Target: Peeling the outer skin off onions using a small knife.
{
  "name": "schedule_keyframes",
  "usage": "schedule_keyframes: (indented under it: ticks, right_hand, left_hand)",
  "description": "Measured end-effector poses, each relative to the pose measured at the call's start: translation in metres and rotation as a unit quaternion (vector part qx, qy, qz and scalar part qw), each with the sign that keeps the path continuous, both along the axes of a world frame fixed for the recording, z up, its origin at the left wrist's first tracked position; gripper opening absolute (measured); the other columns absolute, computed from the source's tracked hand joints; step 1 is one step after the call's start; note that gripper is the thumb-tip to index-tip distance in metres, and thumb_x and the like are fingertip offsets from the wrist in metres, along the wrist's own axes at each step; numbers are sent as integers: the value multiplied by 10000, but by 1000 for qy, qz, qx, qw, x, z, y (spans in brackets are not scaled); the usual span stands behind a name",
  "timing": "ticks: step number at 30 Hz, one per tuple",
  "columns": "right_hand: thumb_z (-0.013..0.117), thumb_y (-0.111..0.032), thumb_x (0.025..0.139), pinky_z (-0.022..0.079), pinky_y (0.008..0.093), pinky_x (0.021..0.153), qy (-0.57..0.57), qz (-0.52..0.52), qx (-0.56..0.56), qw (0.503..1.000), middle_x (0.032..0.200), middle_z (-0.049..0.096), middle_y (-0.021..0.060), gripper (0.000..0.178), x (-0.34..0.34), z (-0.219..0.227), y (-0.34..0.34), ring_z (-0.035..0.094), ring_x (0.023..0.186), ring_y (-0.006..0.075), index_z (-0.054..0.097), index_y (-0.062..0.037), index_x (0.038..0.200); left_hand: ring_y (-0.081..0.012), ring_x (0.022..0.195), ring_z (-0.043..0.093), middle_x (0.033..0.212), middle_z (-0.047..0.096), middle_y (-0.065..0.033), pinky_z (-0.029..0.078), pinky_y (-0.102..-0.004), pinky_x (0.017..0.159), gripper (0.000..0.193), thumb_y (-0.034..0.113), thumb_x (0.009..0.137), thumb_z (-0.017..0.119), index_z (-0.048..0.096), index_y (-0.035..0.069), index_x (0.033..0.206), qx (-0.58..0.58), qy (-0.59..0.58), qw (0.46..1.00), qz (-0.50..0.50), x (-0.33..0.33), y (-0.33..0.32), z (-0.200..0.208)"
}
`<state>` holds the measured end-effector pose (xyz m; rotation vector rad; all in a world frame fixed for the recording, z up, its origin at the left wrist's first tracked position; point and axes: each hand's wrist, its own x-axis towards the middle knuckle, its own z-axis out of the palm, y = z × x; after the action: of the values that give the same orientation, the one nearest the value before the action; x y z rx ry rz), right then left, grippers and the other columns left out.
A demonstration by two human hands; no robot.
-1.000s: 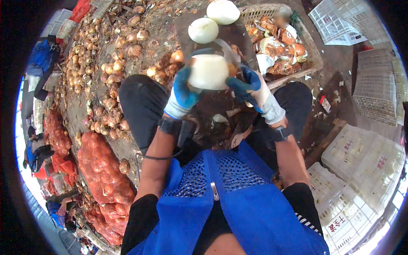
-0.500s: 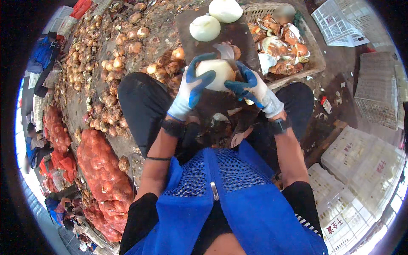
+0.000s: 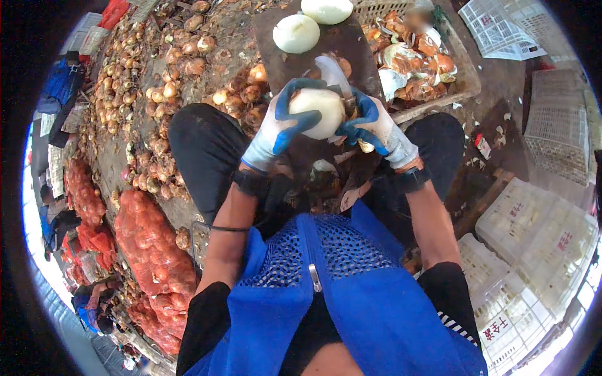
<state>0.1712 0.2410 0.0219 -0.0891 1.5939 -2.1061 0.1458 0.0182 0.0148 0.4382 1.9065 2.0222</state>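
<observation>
My left hand, in a white glove with blue-coated fingers, is wrapped around a large peeled white onion. Gloved the same way, my right hand is closed at the onion's right side. A thin pale curved strip rises beyond the onion near that hand; whether it is peel or a blade I cannot tell. Below the right fingers pokes a small cream-coloured end; what they grip is mostly hidden. Two peeled onions, a nearer one and a farther one, rest on a dark board.
Onion skins fill a beige crate at the right. Unpeeled onions lie over the ground to the left, with red mesh sacks of onions nearer. White plastic crates stand at the right. Other people are at the far left.
The onion has turned slightly in my hands, and the pale strip stands out farther beyond it. Both hands stay close to the same place.
</observation>
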Motion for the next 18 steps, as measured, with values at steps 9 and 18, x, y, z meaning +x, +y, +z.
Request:
schedule_keyframes:
  ticks: [9, 18]
  right_hand:
    - [681, -27, 829, 532, 261, 614, 11, -31, 60, 998, 958, 672, 45, 391, -7, -29, 10, 622, 742, 107, 610, -5, 1212]
    - [723, 20, 790, 502, 261, 599, -95, -197, 101, 971, 861, 658, 25, 385, -7, -14, -17, 577, 694, 81, 621, -24, 1158]
  left_hand:
    - [-189, 1100, 600, 1195, 650, -108, 488, -354, 967, 522, 232, 814, 729, 583, 14, 1265, 41, -32, 999, -3, 0, 3, -8]
    - [-241, 1134, 577, 1203, 590, -141, 458, -354, 1019, 822, 47, 654, 851, 475, 44, 1384, -119, 171, 961, 181, -2, 27, -24]
